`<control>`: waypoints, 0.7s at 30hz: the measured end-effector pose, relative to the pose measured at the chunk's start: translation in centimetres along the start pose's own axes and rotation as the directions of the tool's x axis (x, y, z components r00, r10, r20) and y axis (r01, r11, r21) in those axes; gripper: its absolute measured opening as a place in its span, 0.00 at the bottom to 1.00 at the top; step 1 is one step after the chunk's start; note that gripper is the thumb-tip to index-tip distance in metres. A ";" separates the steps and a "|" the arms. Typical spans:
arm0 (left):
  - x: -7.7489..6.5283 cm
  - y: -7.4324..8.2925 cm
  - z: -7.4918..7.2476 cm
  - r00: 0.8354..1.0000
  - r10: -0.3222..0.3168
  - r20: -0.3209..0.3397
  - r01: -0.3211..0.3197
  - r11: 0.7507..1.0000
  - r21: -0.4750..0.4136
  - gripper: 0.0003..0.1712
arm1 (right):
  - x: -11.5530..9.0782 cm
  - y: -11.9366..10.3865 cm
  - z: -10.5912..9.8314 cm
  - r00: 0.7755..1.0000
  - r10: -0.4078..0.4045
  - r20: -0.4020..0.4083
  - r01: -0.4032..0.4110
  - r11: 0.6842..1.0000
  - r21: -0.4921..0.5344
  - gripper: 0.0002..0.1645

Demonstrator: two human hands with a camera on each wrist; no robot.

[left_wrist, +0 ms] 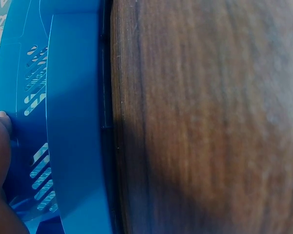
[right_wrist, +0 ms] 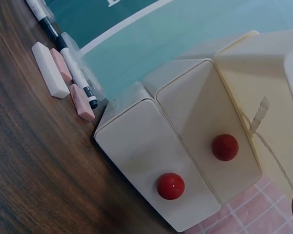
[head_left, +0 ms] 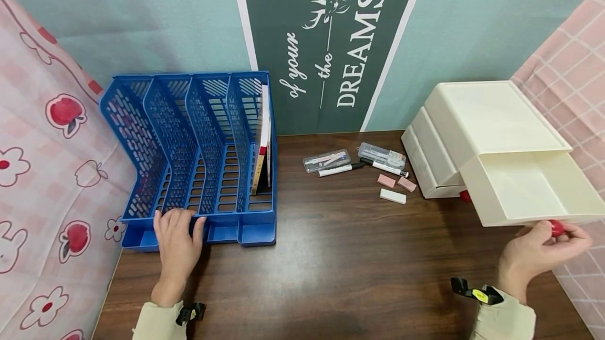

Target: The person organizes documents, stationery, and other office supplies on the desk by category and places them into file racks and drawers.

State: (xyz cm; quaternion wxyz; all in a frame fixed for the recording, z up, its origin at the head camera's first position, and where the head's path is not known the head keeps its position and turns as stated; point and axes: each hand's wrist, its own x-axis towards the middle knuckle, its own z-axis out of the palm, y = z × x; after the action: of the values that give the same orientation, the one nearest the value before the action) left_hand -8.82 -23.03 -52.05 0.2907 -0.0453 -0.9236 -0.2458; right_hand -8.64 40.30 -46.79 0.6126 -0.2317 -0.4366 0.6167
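Hands (head_left: 177, 240) (head_left: 536, 253) on rack edge (head_left: 229, 217), knob (head_left: 556, 228), tabletop (head_left: 331, 266) between

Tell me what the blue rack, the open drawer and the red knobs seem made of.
Blue rack: likely plastic, slightly shiny, with thin slotted walls.
Open drawer: probably smooth plastic, judging by its thin, even walls.
Red knobs: glossy, with small highlights; plastic or painted wood, I can't tell.

Dark wood-grain table (head_left: 331, 277) on my head feed, blue file rack (head_left: 257, 230) at left, two clear cases (head_left: 327, 161), two white markers (head_left: 336, 170), two pink erasers (head_left: 386, 180), one white eraser (head_left: 393, 196), cream drawer unit (head_left: 501, 116) at right
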 end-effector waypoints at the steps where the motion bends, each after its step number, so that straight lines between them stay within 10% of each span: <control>1: 0.0 0.0 0.0 1.000 0.001 -0.001 -0.001 1.000 0.000 0.10 | 0.0 0.1 -0.1 1.000 0.004 -0.002 -0.004 1.000 0.006 0.14; 21: -0.2 -0.4 0.1 1.000 -0.003 0.012 0.003 1.000 -0.004 0.11 | -0.3 0.4 -0.6 0.999 -0.017 0.046 0.017 1.000 0.005 0.13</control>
State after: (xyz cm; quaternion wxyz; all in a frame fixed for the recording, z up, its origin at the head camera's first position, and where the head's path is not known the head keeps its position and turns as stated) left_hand -8.84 -23.32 -52.43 0.2848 -0.0461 -0.9248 -0.2479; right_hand -8.34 40.21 -47.53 0.6082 -0.2120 -0.4511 0.6177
